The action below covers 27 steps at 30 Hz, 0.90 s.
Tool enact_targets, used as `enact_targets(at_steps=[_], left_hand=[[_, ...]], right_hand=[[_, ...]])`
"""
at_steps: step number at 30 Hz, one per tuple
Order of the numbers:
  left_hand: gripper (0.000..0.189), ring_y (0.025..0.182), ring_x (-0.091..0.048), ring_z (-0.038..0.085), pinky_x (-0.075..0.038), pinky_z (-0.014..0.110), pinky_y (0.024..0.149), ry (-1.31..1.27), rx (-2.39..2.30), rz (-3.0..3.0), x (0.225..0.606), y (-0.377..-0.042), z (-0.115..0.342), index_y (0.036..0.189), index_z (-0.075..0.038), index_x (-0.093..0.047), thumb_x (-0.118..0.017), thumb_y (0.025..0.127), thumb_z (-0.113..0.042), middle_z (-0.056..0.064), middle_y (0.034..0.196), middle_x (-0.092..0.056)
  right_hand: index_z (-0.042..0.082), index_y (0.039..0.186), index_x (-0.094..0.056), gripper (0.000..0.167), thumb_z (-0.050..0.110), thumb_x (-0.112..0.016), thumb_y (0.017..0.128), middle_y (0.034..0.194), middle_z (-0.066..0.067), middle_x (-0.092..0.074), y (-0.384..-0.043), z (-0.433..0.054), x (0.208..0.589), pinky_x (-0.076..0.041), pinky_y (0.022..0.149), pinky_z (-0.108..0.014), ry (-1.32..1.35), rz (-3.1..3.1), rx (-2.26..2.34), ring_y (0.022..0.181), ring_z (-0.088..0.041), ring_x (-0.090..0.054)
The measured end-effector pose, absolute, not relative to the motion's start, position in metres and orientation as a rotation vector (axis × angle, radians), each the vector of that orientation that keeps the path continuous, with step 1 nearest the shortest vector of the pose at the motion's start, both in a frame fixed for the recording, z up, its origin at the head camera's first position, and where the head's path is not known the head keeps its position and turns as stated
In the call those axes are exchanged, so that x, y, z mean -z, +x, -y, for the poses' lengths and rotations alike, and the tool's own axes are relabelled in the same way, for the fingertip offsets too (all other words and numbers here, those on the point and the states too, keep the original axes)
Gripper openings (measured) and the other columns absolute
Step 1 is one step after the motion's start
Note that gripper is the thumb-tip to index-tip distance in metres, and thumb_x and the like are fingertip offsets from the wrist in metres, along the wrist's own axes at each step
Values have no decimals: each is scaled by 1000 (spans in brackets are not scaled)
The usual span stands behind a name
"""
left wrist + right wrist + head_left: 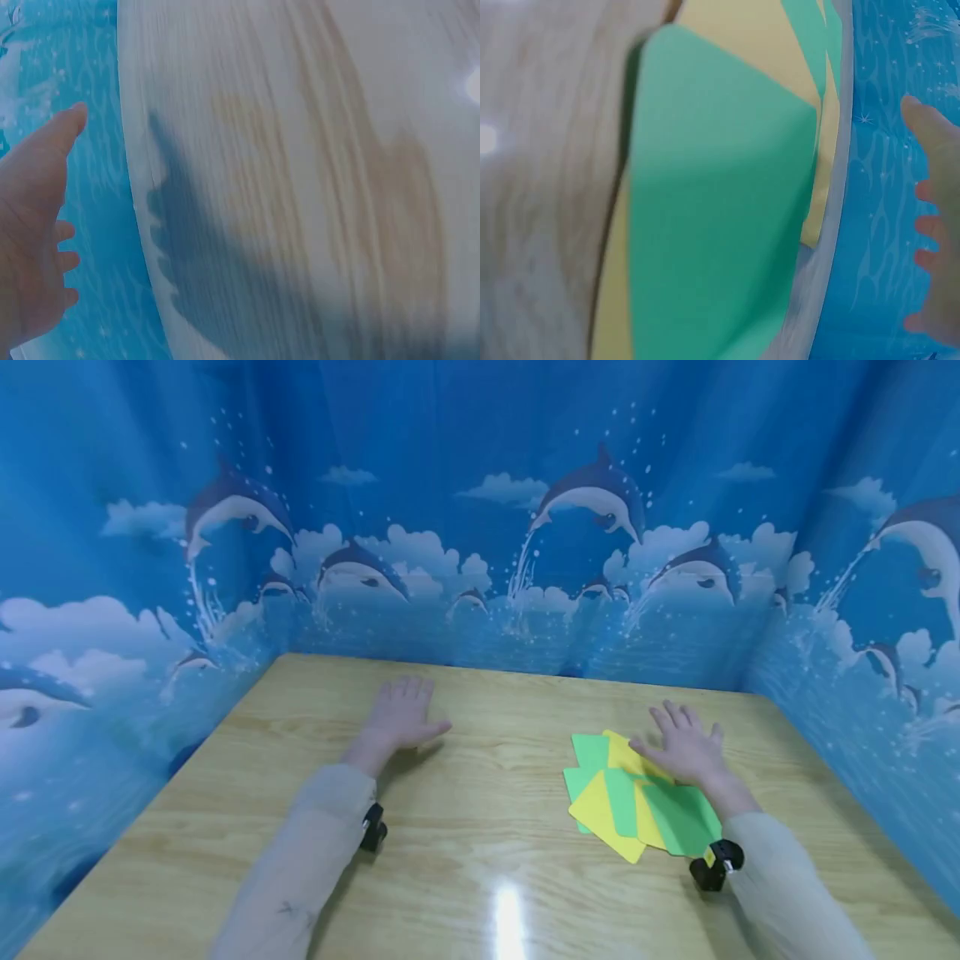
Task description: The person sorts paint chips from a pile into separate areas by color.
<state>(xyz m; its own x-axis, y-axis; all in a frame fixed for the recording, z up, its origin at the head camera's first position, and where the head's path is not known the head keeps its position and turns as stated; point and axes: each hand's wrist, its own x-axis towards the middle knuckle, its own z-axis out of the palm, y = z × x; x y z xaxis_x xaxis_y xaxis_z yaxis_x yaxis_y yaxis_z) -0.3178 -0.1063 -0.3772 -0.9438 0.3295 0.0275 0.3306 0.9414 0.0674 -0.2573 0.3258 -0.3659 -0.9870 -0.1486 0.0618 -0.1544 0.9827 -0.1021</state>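
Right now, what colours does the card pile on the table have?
The card pile is green and yellow, seen best in the head view.

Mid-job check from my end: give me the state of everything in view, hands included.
Left hand: open, raised over the table, holding nothing.
Right hand: open, raised, holding nothing.
Green cards: loosely spread, overlapping the yellow ones.
Yellow cards: spread among the green, partly covered.
Table: reflecting a bright light.
Curtain: hanging around the table.
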Motion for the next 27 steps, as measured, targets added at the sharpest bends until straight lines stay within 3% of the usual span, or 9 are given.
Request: enact_targets(at_steps=[6,12,20,27], left_hand=[[83,133,-26,35,-18,52,108,-606,-12,3074,375,-317,76,146,-5,-24,-41,89,-62,17,147,-28],[75,131,-32,32,-20,48,108,-685,10,3098,368,-310,41,144,-8,-30,-42,90,-59,12,144,-36],[70,125,-40,28,-26,46,106,-832,-21,3045,364,-299,-5,138,-8,-42,-43,90,-59,10,137,-46],[64,124,-43,25,-27,45,105,-944,-45,3013,363,-284,-45,135,-12,-46,-43,91,-58,6,133,-50]], right_hand=[[-6,138,-34,71,44,-52,92,141,-30,-26,-249,-335,364,-9,95,-72,317,2985,-204,127,-50,-22],[-8,129,-44,62,34,-62,87,129,-31,-43,-239,-349,362,-25,90,-69,450,2944,-221,117,-50,-36],[-9,125,-47,67,31,-73,78,123,-30,-47,-224,-368,362,-31,90,-64,613,2918,-246,112,-49,-41],[-8,128,-45,87,49,-76,69,125,-31,-46,-202,-375,362,-34,90,-63,667,3010,-219,113,-50,-42]])
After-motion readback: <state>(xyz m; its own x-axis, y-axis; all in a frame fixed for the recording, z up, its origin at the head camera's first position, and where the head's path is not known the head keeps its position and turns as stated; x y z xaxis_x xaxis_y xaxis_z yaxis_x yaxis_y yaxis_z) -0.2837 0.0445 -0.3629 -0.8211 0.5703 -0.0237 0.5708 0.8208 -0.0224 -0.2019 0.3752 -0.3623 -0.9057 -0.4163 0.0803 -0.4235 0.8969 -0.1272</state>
